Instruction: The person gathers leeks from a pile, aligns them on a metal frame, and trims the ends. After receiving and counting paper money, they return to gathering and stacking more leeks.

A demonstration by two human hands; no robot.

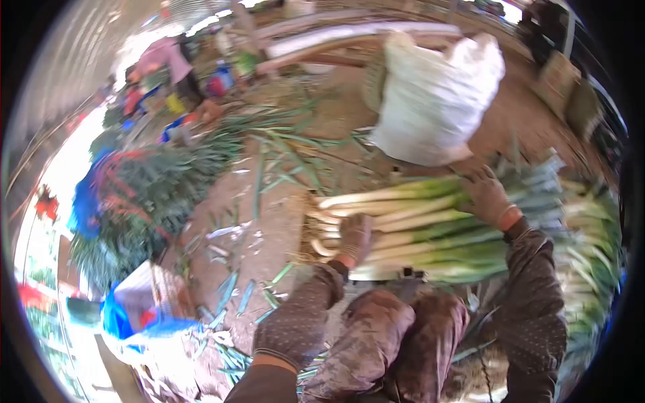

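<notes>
In front of my knees lies a wide row of long green onions [416,221], with white, rooted ends to the left and green leaves to the right. My left hand [356,238], in a pale glove, is closed over white stalks near the root ends, its fingertips partly hidden. Further right, my gloved right hand [489,195] rests on the green part of the row with its fingers spread. Motion blurs the leaf ends beyond it.
A full white sack [437,101] stands just behind the row. More green onions [591,269] are piled at the right edge. A large leafy heap [154,181] lies at the left, near a person [168,64] at the back. Cut leaves litter the dirt floor [222,195].
</notes>
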